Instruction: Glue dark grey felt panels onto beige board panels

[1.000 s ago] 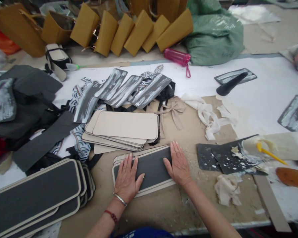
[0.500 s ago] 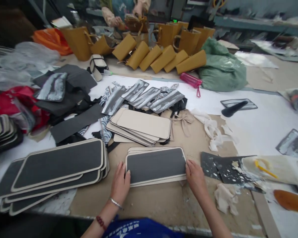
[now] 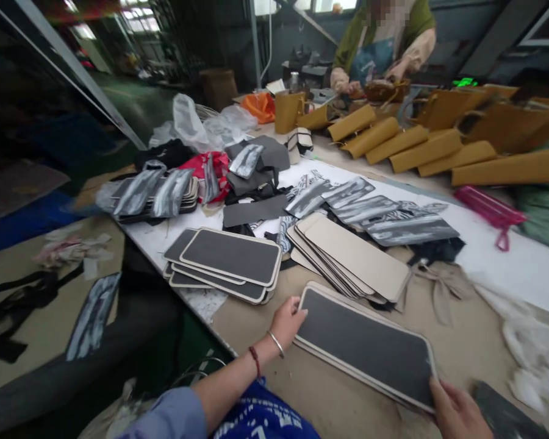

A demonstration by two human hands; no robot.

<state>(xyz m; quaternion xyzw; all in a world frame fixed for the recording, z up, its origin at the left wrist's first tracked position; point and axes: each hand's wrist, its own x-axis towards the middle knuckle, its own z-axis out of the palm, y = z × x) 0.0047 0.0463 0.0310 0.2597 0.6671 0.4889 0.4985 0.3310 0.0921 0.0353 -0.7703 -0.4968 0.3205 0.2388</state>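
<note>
Head view — both hands' grip [image 3: 287, 320] [image 3: 457, 410] on flat, cream-edged grey panels [image 3: 366, 344].

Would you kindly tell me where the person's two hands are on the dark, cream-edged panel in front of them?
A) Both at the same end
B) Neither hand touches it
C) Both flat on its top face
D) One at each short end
D: the left hand grips the near-left end of the dark panel and the right hand holds the opposite end, at the bottom right of the view.
</note>
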